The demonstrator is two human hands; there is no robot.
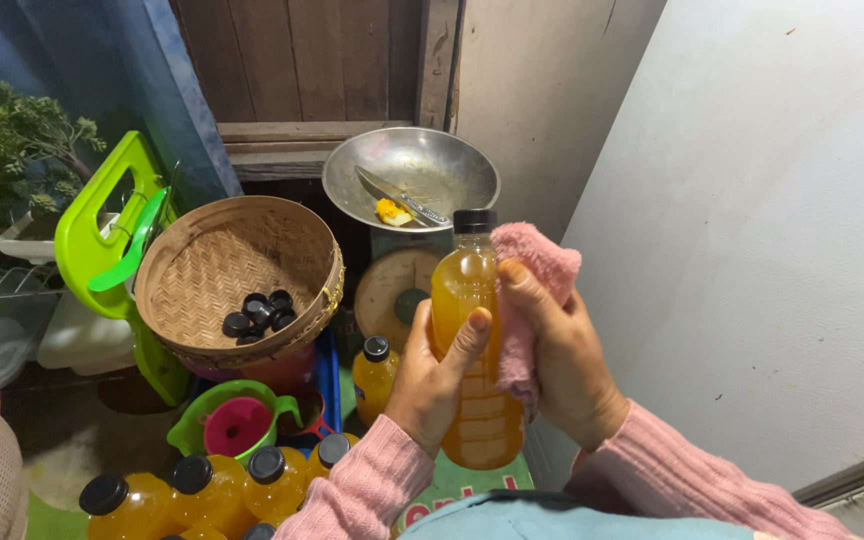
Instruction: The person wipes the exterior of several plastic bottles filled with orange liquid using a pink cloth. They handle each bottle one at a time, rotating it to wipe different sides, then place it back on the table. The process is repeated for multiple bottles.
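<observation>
My left hand (435, 372) grips a clear plastic bottle of orange juice (468, 300) with a black cap, held upright in the middle of the view. My right hand (559, 350) presses a pink cloth (534, 262) against the bottle's right side, its thumb lying across the bottle. Both arms wear pink knitted sleeves.
A woven basket (214, 262) with several black caps (257, 313) tilts at left. Behind stands a kitchen scale (399, 288) whose metal bowl (432, 165) holds a knife. Several capped juice bottles (202, 492) stand at bottom left by a green jug (202, 420). A white wall is at right.
</observation>
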